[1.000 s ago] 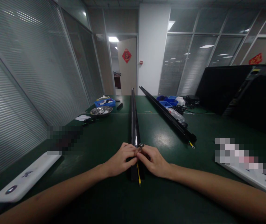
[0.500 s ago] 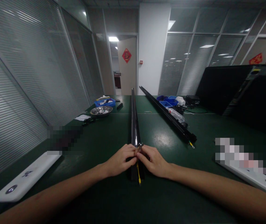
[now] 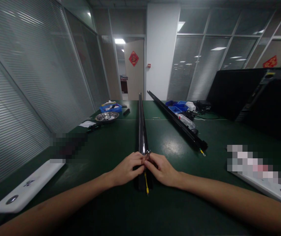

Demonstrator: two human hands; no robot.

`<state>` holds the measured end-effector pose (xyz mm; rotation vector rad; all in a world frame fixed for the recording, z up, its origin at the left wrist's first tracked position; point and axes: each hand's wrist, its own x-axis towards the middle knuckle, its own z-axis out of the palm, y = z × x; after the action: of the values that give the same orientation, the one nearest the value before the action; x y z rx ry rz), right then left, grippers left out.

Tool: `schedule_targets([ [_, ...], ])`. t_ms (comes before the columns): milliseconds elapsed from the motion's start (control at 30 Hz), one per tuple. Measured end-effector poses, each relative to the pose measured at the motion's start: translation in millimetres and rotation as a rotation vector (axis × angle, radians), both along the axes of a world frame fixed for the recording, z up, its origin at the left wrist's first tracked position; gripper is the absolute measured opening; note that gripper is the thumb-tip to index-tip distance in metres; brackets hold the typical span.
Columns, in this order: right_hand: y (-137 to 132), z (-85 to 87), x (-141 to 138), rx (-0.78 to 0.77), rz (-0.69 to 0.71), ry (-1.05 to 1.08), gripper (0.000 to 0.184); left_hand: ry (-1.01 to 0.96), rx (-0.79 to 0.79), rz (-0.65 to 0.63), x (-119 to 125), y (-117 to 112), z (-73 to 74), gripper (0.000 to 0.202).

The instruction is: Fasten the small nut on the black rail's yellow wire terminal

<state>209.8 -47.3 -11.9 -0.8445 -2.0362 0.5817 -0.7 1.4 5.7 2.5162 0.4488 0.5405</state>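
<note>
A long black rail [image 3: 141,131] lies lengthwise on the green table, pointing away from me. Over its near end my left hand [image 3: 129,168] and my right hand [image 3: 163,168] meet, fingertips pinched together. Between them, on the right hand's side, a small shiny metal part [image 3: 148,152] sticks up; its lower portion is hidden by the fingers. What the left fingertips grip is too small to make out. Below the hands a yellow wire [image 3: 147,186] with a terminal on its tip hangs over the rail's near end.
A second black rail [image 3: 180,123] lies to the right, a yellow-green wire [image 3: 203,152] at its end. Blue bins [image 3: 176,109] and a plastic bottle [image 3: 186,121] sit beyond it. Left are a metal bowl [image 3: 107,117] and a white panel [image 3: 29,186]; another white panel [image 3: 270,190] lies right.
The small metal part has tilted or shifted very slightly between the fingertips. Both hands stay in nearly the same place and pose.
</note>
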Motion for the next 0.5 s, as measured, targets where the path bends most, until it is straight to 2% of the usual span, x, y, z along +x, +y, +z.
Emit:
schedule_targets([
  [100,3,0.8,1,-0.111,0.026,0.071,0.031,-0.001,0.014,0.008,0,-1,0.7,0.022],
  [300,16,-10.0,4,-0.574,0.165,0.428,0.054,0.019,0.044,0.02,0,-1,0.6,0.024],
  [400,23,-11.7,7,-0.722,0.213,0.559,0.059,0.036,0.06,0.038,1,0,-0.8,0.028],
  [500,27,-6.6,11,-0.861,0.279,0.668,0.058,0.041,0.059,0.045,2,0,-1.0,0.029],
])
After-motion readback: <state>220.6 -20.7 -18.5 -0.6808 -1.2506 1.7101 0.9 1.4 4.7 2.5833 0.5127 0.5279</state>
